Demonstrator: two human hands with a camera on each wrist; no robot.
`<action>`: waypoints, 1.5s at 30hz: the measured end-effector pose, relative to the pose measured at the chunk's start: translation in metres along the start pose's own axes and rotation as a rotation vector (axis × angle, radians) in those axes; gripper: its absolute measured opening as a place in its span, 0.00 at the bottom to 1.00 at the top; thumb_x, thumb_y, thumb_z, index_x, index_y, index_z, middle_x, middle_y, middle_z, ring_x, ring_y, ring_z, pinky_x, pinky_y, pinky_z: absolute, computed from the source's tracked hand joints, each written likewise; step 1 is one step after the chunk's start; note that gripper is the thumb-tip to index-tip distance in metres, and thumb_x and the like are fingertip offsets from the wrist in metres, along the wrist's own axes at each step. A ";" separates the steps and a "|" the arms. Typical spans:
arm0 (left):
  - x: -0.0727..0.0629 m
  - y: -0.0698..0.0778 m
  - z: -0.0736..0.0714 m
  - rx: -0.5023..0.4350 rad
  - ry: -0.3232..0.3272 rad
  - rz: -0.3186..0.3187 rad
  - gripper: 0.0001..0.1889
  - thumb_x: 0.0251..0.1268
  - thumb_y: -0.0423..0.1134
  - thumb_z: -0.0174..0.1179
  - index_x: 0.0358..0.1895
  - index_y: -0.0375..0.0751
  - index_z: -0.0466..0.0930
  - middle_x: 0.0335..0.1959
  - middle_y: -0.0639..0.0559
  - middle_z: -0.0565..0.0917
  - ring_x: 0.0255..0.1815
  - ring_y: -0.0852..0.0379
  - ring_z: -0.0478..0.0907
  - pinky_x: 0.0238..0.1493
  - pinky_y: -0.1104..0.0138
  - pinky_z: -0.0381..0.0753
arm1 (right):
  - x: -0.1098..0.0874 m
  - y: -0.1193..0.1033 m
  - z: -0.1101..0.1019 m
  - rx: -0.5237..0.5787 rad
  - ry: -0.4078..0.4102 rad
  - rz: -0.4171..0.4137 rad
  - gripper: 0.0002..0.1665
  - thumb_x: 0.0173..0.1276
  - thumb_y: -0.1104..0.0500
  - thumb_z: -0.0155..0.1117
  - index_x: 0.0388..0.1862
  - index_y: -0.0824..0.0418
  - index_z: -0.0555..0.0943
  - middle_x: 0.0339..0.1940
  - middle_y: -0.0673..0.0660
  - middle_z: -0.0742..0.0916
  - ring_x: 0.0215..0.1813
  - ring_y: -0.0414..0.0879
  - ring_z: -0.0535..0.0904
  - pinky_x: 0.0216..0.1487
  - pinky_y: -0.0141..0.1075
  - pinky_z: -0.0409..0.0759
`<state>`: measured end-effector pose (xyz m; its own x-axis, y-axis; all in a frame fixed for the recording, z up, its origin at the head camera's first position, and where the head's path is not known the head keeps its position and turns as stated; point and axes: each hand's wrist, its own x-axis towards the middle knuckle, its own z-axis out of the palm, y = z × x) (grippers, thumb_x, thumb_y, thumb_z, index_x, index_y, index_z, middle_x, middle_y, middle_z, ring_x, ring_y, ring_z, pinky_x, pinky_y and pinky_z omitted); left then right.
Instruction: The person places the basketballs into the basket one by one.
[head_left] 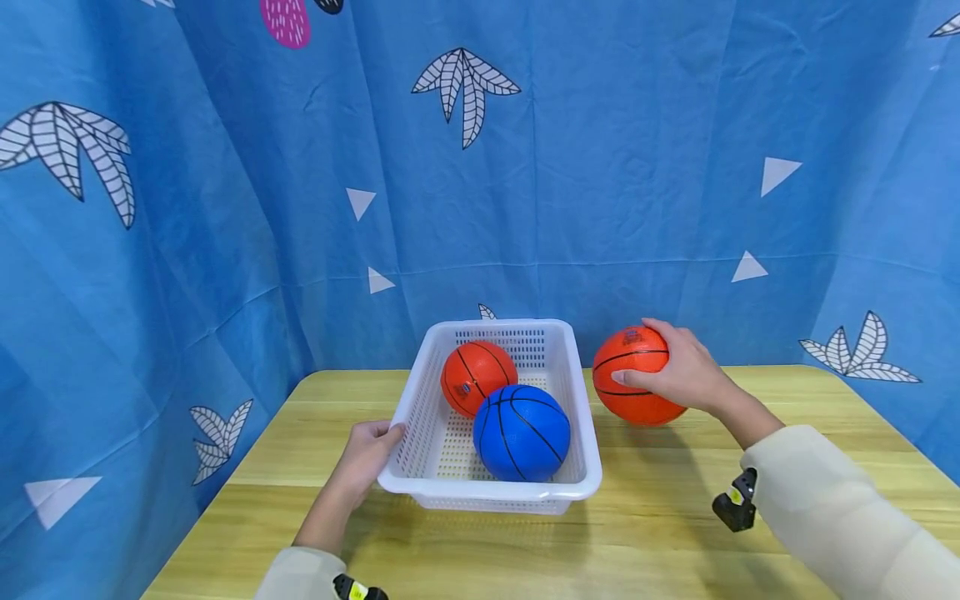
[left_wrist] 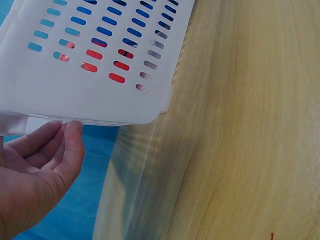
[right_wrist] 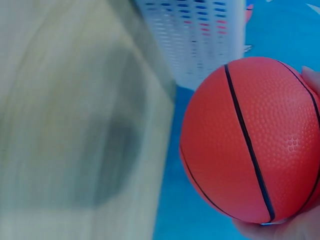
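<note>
A white perforated plastic basket [head_left: 498,492] stands on the wooden table in the middle of the head view. Inside it, a small red basketball [head_left: 468,371] lies toward the back left, and a blue basketball [head_left: 521,433] sits in front of it. My left hand [head_left: 367,454] grips the basket's left rim, thumb on top and fingers [left_wrist: 72,150] beneath the edge. To the right of the basket, my right hand [head_left: 686,371] holds another red basketball [right_wrist: 245,145], its thumb and fingers spread around the ball's right side. This ball hangs over the table, with a shadow below it.
The wooden table [head_left: 525,558] extends in front of the basket and to both sides. A blue patterned curtain [head_left: 600,167] hangs behind the table's far edge and along both sides. Both sleeves carry a small black device [head_left: 735,504] at the wrist.
</note>
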<state>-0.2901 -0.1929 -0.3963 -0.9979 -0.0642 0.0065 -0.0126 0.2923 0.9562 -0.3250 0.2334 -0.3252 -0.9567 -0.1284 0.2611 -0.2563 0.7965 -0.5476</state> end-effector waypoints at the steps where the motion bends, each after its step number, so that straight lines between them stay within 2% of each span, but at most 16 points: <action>1: 0.000 0.000 0.000 -0.002 0.000 0.001 0.18 0.69 0.39 0.49 0.50 0.26 0.78 0.40 0.34 0.84 0.36 0.45 0.84 0.33 0.59 0.84 | 0.001 -0.003 -0.002 0.003 0.018 -0.006 0.54 0.54 0.36 0.66 0.72 0.60 0.56 0.57 0.71 0.69 0.55 0.66 0.67 0.39 0.53 0.81; 8: -0.005 0.007 0.000 0.001 -0.010 0.009 0.19 0.69 0.38 0.49 0.50 0.23 0.76 0.41 0.31 0.83 0.38 0.42 0.84 0.35 0.57 0.84 | 0.008 -0.031 -0.010 -0.004 0.087 -0.042 0.56 0.52 0.34 0.66 0.74 0.55 0.55 0.63 0.69 0.66 0.57 0.66 0.68 0.42 0.58 0.80; 17: 0.001 0.001 -0.001 0.009 0.005 0.007 0.18 0.69 0.40 0.49 0.48 0.27 0.79 0.39 0.36 0.84 0.35 0.45 0.84 0.33 0.59 0.84 | 0.012 -0.070 -0.004 0.046 0.106 -0.136 0.52 0.52 0.38 0.69 0.72 0.50 0.58 0.64 0.64 0.67 0.57 0.61 0.70 0.43 0.56 0.81; 24: -0.001 0.002 -0.002 0.013 0.006 0.015 0.17 0.69 0.40 0.49 0.48 0.27 0.79 0.39 0.36 0.84 0.35 0.45 0.84 0.33 0.59 0.84 | 0.008 -0.111 0.012 0.083 0.076 -0.264 0.52 0.49 0.40 0.71 0.72 0.47 0.60 0.64 0.59 0.68 0.56 0.55 0.71 0.44 0.51 0.81; 29: -0.003 0.004 -0.002 0.019 -0.003 0.011 0.18 0.69 0.40 0.50 0.51 0.27 0.78 0.41 0.36 0.84 0.36 0.47 0.84 0.34 0.60 0.85 | 0.008 -0.137 0.026 0.092 0.035 -0.312 0.52 0.48 0.38 0.71 0.71 0.44 0.60 0.65 0.55 0.67 0.58 0.52 0.67 0.44 0.48 0.81; 36: -0.003 0.003 -0.002 0.029 0.001 0.014 0.18 0.69 0.39 0.49 0.51 0.26 0.77 0.43 0.34 0.83 0.39 0.45 0.84 0.37 0.58 0.85 | 0.012 -0.169 0.052 0.122 -0.013 -0.391 0.49 0.49 0.40 0.71 0.70 0.44 0.61 0.65 0.55 0.67 0.59 0.51 0.66 0.45 0.45 0.82; 41: 0.000 0.000 0.000 0.047 0.028 0.013 0.17 0.67 0.38 0.51 0.47 0.25 0.79 0.39 0.36 0.84 0.35 0.50 0.83 0.34 0.61 0.84 | 0.012 -0.188 0.074 0.112 -0.052 -0.432 0.49 0.49 0.40 0.70 0.70 0.45 0.62 0.65 0.55 0.68 0.60 0.51 0.67 0.46 0.43 0.82; 45: 0.001 0.000 0.000 0.055 0.046 0.013 0.15 0.66 0.37 0.51 0.40 0.27 0.82 0.33 0.41 0.84 0.29 0.54 0.81 0.30 0.64 0.82 | 0.012 -0.199 0.089 0.099 -0.081 -0.432 0.49 0.48 0.39 0.70 0.70 0.44 0.63 0.65 0.54 0.69 0.60 0.50 0.67 0.46 0.42 0.81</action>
<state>-0.2911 -0.1927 -0.3965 -0.9941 -0.1032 0.0332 -0.0045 0.3450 0.9386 -0.2980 0.0213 -0.2838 -0.7660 -0.4856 0.4213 -0.6425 0.6000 -0.4767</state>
